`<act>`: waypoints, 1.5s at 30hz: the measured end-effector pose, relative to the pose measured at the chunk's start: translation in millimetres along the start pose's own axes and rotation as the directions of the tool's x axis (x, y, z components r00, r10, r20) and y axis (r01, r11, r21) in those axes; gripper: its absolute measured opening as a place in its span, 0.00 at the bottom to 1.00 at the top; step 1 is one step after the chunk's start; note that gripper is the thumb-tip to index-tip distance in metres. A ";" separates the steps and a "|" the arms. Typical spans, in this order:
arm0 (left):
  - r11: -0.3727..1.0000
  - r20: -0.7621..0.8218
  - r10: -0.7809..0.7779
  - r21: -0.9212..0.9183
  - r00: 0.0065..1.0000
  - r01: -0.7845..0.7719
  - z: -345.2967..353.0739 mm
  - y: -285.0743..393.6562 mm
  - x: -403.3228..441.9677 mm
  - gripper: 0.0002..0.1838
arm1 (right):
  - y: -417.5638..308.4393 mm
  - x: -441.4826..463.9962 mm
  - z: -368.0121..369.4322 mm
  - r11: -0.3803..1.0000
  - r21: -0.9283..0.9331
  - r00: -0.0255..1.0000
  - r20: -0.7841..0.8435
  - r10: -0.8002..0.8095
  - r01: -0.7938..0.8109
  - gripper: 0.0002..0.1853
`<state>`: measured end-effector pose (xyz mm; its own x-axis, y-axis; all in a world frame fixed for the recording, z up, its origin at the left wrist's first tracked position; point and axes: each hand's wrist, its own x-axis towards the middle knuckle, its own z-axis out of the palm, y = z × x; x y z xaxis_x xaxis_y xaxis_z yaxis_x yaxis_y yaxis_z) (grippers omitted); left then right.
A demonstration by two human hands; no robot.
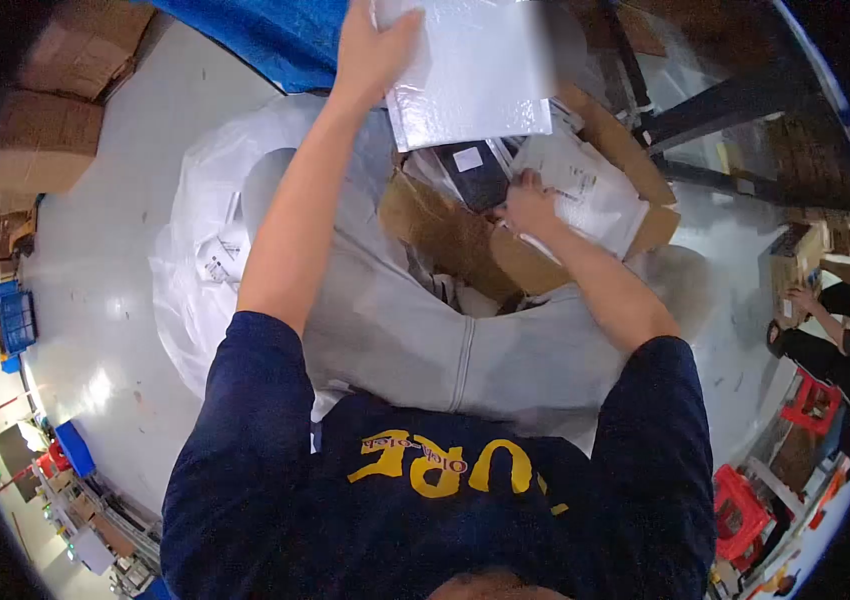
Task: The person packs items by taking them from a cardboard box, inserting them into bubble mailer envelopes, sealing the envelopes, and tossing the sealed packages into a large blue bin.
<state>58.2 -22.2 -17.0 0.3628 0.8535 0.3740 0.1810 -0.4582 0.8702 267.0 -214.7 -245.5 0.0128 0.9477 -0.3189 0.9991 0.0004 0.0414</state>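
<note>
The left hand (380, 50) held a white, glossy padded mailer (475, 75) at its left edge. The thumb lay across the face of the mailer; the fingers were partly cut off by the upper frame edge, and their placement could not be fully verified. The mailer was positioned above the far side of an open brown cardboard carton (435, 225), which was located between the person's grey-trousered legs (395, 330).

The right hand (530, 205) was inside the carton opening, fingers bent, at the left edge of a white plastic mailing bag with a printed label (580, 190). Whether the fingertips were pinched on the bag or only rested against it could not be determined. A flat black item with a white rectangular sticker (475, 172) lay just to the left of the right hand, partly beneath the padded mailer.

A translucent white plastic sheet (190, 220) was spread on the grey floor (110, 270) at the person's left. Blue sheeting (280, 35) was located beyond the left forearm. At the far right, a co-worker's hand (801, 300) was at a brown cardboard box (790, 265), well apart from the carton.
</note>
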 end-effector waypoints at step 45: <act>0.961 0.606 0.076 0.168 0.792 -0.221 16.6 49.5 -30.9 0.07 | 127.4 -78.0 -252.2 0.523 0.783 0.534 -0.616 0.579 0.336 0.18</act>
<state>71.1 -75.3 9.1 0.8549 0.4908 0.1682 0.2470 -0.6702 0.6999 383.4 -208.1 23.4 0.5611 0.7032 0.4367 0.5578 0.0686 -0.8271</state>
